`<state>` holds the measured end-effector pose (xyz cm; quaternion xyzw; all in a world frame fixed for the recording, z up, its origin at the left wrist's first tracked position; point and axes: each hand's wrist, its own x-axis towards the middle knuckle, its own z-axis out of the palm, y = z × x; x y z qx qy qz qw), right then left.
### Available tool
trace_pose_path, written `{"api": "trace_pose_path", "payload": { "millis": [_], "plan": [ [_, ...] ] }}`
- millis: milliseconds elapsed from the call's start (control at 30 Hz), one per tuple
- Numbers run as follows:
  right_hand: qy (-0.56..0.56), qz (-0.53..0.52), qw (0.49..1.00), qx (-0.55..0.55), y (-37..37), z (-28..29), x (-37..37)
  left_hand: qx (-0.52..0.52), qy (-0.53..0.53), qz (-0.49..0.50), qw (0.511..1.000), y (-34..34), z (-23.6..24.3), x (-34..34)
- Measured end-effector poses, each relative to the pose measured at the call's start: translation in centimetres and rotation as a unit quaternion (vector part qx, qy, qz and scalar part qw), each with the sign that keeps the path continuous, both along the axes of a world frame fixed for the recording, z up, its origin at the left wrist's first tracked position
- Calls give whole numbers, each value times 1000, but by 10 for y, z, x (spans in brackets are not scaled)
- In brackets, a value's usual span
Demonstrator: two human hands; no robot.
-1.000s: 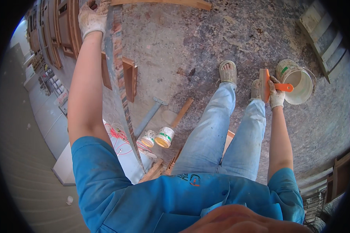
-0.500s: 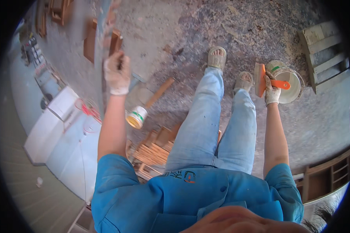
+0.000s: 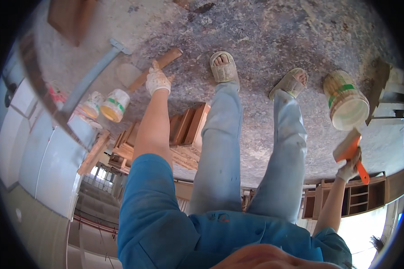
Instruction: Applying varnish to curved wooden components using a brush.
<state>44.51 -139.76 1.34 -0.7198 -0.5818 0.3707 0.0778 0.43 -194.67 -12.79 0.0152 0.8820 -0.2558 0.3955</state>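
Note:
My right hand [image 3: 349, 169], in a stained white glove, is shut around a wide flat brush with an orange handle [image 3: 362, 173] and pale bristles [image 3: 345, 146]. The brush is beside the mouth of a paint-smeared white bucket [image 3: 351, 112] with a green band. Raised on the other side, my left hand [image 3: 158, 80], gloved too, holds nothing I can see. One finger points out and the thumb stands apart. In the picture this hand overlaps a wooden strip [image 3: 171, 57]; whether it touches it I cannot tell.
Two small white tubs [image 3: 114, 106] stand left of my left arm. A blue-grey bar [image 3: 92, 74] lies beyond them. A blurred wooden piece [image 3: 72, 18] is at the far left. Stacked wooden parts [image 3: 194, 125] lie near my legs, and a wooden shelf unit [image 3: 368, 195] is at the right.
My right hand has moved the brush from against the bucket to just off its mouth. My left hand has left the blurred upright edge, and its fingers have loosened. The whole view has shifted.

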Motion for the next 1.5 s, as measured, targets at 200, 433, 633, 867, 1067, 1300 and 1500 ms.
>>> {"api": "trace_pose_path", "payload": {
  "millis": [200, 433, 633, 867, 1067, 1300, 1500],
  "plan": [
    [-150, -59, 986, 52, 5, -29, 56, 21, 108, -170, 979, -40, -137, 14],
    [-114, -30, 993, -20, 18, -69, 48, 93, -3, -200, 975, -55, -173, -1],
    [-22, -16, 999, -37, 47, -107, 71, 220, 30, -182, 958, -10, -22, -10],
    [-182, 18, 982, 34, 80, -208, 67, 359, 125, -64, 923, 128, 247, -46],
    [-126, 35, 988, -88, 86, -294, 59, 596, 86, 10, 798, 217, 342, -28],
    [163, -15, 981, 103, 43, -217, 27, 668, 93, 51, 737, 290, 302, 24],
    [200, 112, 972, -51, 26, -151, 28, 694, -19, -72, 717, 308, 256, 32]
  ]
}}
